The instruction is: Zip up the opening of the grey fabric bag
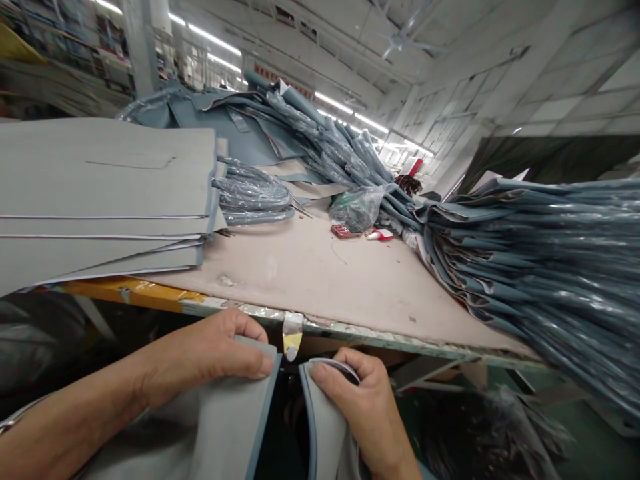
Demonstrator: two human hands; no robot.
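Below the bench [310, 280] edge, the left hand [200, 357] has its fingers [250, 365] closed over the top edge of a grey panel [225, 420]. Just beside it, the right hand [360, 407] pinches the curled edge of a second grey panel [325, 427]. Stacked grey sheets [100, 193] lie on the bench, left of the hands.

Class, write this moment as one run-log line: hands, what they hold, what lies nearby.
left hand: grips grey panel | right hand: grips folded panel edge | table: grey stack left, blue pile right
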